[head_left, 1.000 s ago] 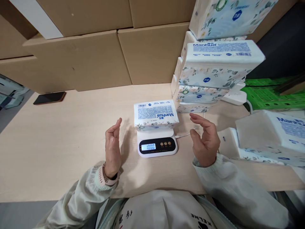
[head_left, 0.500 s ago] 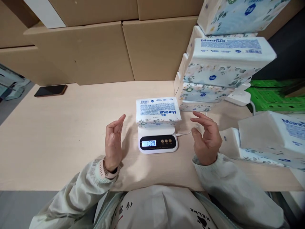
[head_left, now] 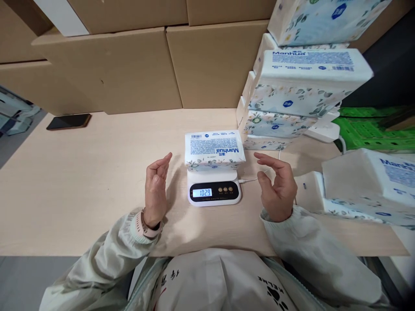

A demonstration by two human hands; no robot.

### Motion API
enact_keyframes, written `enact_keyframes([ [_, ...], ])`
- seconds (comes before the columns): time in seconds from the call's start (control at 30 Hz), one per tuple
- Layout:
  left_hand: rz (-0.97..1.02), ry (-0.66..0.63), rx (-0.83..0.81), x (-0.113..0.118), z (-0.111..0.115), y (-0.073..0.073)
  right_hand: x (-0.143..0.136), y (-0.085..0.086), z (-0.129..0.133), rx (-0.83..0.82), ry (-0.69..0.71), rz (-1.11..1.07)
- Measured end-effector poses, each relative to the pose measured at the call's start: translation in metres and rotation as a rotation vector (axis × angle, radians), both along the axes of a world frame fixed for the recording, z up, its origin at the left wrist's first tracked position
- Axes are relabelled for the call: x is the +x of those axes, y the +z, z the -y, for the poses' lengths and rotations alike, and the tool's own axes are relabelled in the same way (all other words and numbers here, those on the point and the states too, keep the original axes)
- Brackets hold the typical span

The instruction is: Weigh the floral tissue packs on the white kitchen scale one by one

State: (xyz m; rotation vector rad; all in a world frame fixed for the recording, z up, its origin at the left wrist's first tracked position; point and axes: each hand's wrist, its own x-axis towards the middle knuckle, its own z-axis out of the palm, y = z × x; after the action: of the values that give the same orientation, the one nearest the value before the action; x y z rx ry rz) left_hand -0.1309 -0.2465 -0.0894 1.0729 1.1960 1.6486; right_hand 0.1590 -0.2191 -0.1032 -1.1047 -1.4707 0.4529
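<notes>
A tissue pack (head_left: pixel 214 149) printed "Manhua" lies on a white digital scale (head_left: pixel 213 176), its lettering upside down to me. The scale's lit display reads 102.9. To the left of the scale my left hand (head_left: pixel 156 190) is raised over the table, fingers apart and holding nothing. On the other side my right hand (head_left: pixel 278 185) hovers with its thumb spread from the fingers, also holding nothing. Neither hand touches the pack or the scale. A white cable leaves the scale's right side toward my right hand.
Stacked tissue packs (head_left: pixel 311 82) rise at the back right, and more packs (head_left: pixel 366 185) lie at the right edge. Cardboard boxes (head_left: pixel 217 69) line the back of the wooden table (head_left: pixel 81 185). A phone (head_left: pixel 69 122) lies at the back left. A green crate (head_left: pixel 372 134) is at the right.
My right hand has moved slightly left, closer to the scale. My left hand has shifted slightly right. The pack stays on the scale, and the reading is the same.
</notes>
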Motion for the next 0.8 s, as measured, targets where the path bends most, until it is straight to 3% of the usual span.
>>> enact_keyframes([
  [0.23, 0.015, -0.150, -0.071, 0.003, -0.024, 0.022, -0.010, 0.011, -0.002, -0.125, -0.003, 0.034],
  [0.4, 0.051, -0.212, -0.118, 0.009, -0.026, 0.030, -0.016, 0.021, 0.002, -0.211, -0.021, -0.019],
  [0.53, 0.102, -0.327, -0.169, 0.017, -0.026, 0.027, -0.023, 0.026, 0.000, -0.339, 0.079, -0.103],
  [0.63, 0.125, -0.427, -0.113, 0.019, -0.029, 0.033, -0.036, 0.039, -0.002, -0.423, 0.175, -0.114],
  [0.7, 0.127, -0.394, -0.044, 0.012, -0.028, 0.040, -0.052, 0.053, -0.002, -0.442, 0.260, -0.111],
  [0.8, 0.137, -0.213, -0.006, -0.018, -0.017, 0.047, -0.090, 0.074, -0.001, -0.429, 0.454, -0.057],
])
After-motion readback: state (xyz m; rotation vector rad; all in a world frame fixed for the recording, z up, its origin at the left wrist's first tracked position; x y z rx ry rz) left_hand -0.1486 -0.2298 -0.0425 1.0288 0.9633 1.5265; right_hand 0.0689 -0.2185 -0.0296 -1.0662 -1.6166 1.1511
